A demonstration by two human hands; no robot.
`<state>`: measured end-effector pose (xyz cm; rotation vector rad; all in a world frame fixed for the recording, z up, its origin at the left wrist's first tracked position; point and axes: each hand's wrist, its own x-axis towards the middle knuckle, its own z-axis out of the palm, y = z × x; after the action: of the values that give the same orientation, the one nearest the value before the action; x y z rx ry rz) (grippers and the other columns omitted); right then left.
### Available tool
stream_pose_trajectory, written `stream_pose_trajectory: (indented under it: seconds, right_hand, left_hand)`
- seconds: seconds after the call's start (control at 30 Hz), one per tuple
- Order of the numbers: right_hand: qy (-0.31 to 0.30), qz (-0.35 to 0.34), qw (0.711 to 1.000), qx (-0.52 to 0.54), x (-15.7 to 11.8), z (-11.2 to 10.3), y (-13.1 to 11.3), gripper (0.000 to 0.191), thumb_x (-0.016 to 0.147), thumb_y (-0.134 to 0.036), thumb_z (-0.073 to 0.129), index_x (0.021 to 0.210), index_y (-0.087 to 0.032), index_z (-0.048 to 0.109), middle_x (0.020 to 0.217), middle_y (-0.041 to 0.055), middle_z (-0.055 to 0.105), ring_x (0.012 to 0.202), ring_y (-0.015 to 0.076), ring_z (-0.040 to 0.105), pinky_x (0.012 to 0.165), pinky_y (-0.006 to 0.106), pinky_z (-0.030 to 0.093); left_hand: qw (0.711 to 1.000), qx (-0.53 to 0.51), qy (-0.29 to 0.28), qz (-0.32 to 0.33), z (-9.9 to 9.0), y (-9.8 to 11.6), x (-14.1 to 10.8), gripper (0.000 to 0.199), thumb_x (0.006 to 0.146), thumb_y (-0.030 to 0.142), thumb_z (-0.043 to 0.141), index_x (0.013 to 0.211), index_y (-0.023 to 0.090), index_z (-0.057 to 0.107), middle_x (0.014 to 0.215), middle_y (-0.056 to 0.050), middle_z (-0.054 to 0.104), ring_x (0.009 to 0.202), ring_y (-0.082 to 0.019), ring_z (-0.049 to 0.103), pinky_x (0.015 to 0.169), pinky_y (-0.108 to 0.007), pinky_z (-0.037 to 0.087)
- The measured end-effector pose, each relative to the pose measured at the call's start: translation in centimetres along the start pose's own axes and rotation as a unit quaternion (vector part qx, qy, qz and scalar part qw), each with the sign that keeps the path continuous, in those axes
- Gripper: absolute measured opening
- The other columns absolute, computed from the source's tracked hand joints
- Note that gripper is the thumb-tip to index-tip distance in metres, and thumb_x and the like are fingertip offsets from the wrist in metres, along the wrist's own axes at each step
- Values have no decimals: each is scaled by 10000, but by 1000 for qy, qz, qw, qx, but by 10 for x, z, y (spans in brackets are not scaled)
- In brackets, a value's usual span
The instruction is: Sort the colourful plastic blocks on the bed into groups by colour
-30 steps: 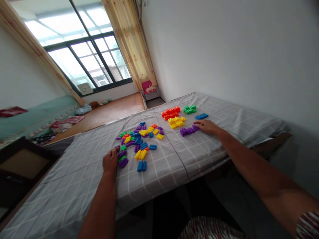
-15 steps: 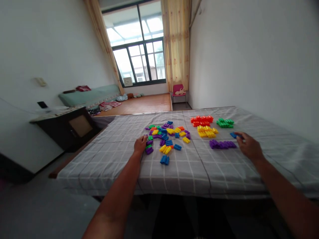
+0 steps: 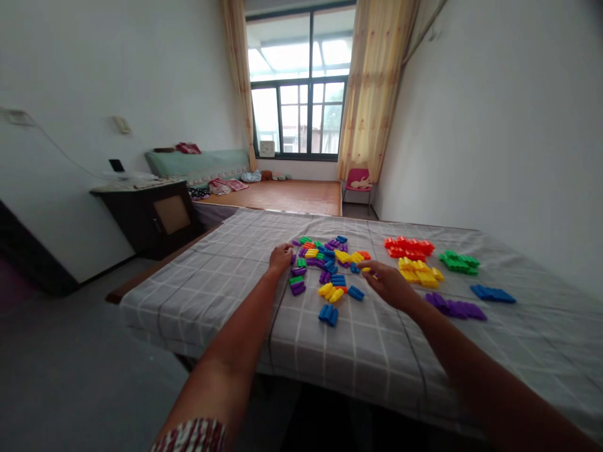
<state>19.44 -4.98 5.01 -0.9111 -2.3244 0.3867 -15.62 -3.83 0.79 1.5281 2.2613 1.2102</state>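
Small coloured plastic blocks, ribbed and tube-like, lie in a loose mixed pile point(image 3: 325, 263) on the bed-like surface. My left hand point(image 3: 281, 257) rests at the pile's left edge, its fingers curled in beside a purple block point(image 3: 293, 258); what they hold, if anything, is hidden. Over the right edge of the pile, my right hand point(image 3: 384, 279) reaches in with fingers stretched apart, around a yellow block point(image 3: 370, 271) and close to a blue block point(image 3: 355, 268). Further right lie sorted groups: orange-red blocks point(image 3: 409, 247), yellow blocks point(image 3: 419, 272), green blocks point(image 3: 459, 262), purple blocks point(image 3: 455, 307) and blue blocks point(image 3: 493, 293).
A grey checked cloth point(image 3: 188, 276) covers the surface. Behind it are a low wooden bed platform point(image 3: 301, 196), a pink chair point(image 3: 358, 181) and a window. A dark cabinet point(image 3: 141, 210) stands at the left, and a white wall point(image 3: 494, 125) runs along the right.
My right hand has let go of a blue block, which lies among blue blocks at the far right, and has moved left to the pile. The view has turned left; my left hand stays beside the pile.
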Motion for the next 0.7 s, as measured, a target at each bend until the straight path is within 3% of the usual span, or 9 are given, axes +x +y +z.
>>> stream_pose_trajectory:
  seconds: [0.1, 0.2, 0.37, 0.43, 0.6, 0.7]
  right_hand:
    - [-41, -30, 998, -39, 43, 30, 6, 312, 898, -230, 476, 1147, -206, 661, 1117, 94, 705, 956, 224, 670, 877, 365, 508]
    - [-60, -12, 992, -108, 85, 51, 22, 343, 901, -161, 460, 1182, -180, 656, 1160, 116, 694, 1058, 242, 634, 958, 378, 457]
    - [-116, -16, 981, -154, 128, 80, 32, 298, 935, -282, 479, 1139, -215, 686, 1149, 102, 700, 1094, 257, 606, 936, 380, 465]
    - [-117, -23, 982, -146, 139, 84, 32, 297, 945, -328, 458, 1067, -228, 710, 1069, 85, 724, 1045, 248, 628, 901, 367, 480]
    - [-3, 69, 990, -124, 171, 79, 49, 316, 921, -239, 452, 1129, -184, 684, 1094, 85, 722, 1010, 218, 655, 895, 322, 480]
    - [-54, 115, 980, -150, 188, 80, 66, 386, 848, -130, 512, 1202, -189, 654, 1190, 88, 692, 1055, 220, 644, 906, 309, 473]
  left_hand:
    - [999, -26, 26, 4, 4, -10, -2, 323, 833, 153, 493, 1057, 144, 725, 997, -99, 743, 885, -187, 664, 814, -285, 488]
    - [998, -52, 27, 5, 5, -16, -2, 319, 841, 151, 483, 1053, 138, 720, 986, -96, 742, 852, -178, 667, 785, -274, 492]
    - [998, -63, 15, 10, 6, -17, -1, 300, 838, 152, 490, 1020, 151, 728, 985, -85, 741, 848, -169, 670, 787, -263, 488]
    - [998, -64, 15, 12, 7, -16, -1, 297, 839, 155, 490, 1018, 153, 728, 986, -83, 740, 848, -169, 669, 791, -266, 487]
    - [998, -66, 6, 14, 8, -15, -2, 293, 846, 158, 492, 1024, 161, 725, 985, -81, 741, 852, -177, 665, 790, -275, 481]
    - [998, -61, 2, 13, 8, -13, -2, 284, 852, 166, 499, 1021, 171, 727, 997, -79, 740, 872, -182, 663, 796, -279, 476]
